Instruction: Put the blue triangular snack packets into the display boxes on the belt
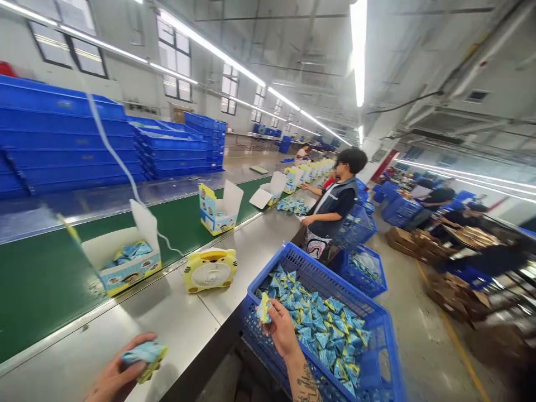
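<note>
My left hand (115, 377) rests low on the steel table (176, 318) and grips a bunch of blue and yellow packets (144, 355). My right hand (281, 329) is raised over a blue plastic basket (383, 335) and pinches a single blue packet (263, 308) between its fingers. The basket holds a heap of the same blue packets (329, 329). An open printed carton (125, 259) with packets inside sits on the green conveyor belt (46, 273) ahead of my left hand.
A yellow tiger-shaped desk fan (210, 270) stands on the table. More open cartons (220, 209) ride the belt. A co-worker (335, 204) stands further along the line by other blue baskets. Stacked blue crates (58, 137) line the left; cardboard lies at right.
</note>
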`<state>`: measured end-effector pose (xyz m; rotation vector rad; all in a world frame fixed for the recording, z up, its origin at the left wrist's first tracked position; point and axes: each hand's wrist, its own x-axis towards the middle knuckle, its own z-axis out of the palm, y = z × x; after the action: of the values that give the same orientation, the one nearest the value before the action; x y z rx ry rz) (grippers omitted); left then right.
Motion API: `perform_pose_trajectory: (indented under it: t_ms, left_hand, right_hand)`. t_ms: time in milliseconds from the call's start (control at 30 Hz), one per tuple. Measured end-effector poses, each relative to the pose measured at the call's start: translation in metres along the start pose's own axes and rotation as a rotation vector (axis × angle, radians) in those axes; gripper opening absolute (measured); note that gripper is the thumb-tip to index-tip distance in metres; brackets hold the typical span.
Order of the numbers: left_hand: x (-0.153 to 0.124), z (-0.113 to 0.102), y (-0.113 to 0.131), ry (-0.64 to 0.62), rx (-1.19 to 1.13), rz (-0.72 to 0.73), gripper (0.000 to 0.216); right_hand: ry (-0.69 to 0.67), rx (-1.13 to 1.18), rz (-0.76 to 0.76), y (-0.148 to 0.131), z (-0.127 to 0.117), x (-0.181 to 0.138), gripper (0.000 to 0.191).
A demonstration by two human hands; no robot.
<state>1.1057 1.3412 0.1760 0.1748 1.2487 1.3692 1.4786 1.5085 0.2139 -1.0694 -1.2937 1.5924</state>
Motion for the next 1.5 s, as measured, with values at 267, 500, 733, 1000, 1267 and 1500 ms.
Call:
perform_pose_trajectory:
  t_ms: [267,500,733,1000,1267,1500]
  left_hand:
    - [0.007,-0.082,0.032,-0.177,-0.124,0.175,0.060]
    - [0.026,-0.131,0.034,-0.163,-0.227,0.245,0.055]
    - [0.080,-0.127,0.000,-0.283,-0.360,0.230,0.050]
    - [0.183,-0.111,-0.026,-0.372,-0.449,0.194,0.050]
    - [0.215,-0.042,-0.041,-0.414,-0.448,0.059,0.043]
    - [0.225,0.056,-0.079,-0.522,-0.447,-0.131,0.057]
  right_hand:
    - [-0.122,-0.080,0.071,0.045,0.117,0.041,0.046]
    - [-0.256,-0.152,0.074,0.042,0.171,0.072,0.049]
    - [-0.347,-0.258,0.044,0.061,0.167,0.117,0.044]
    - [-0.229,-0.377,-0.059,0.091,0.126,0.197,0.036]
    - [-0.322,-0.183,0.027,0.122,0.148,0.177,0.031]
    - [-0.465,-0.436,-0.053,0.102,0.117,0.172,0.026]
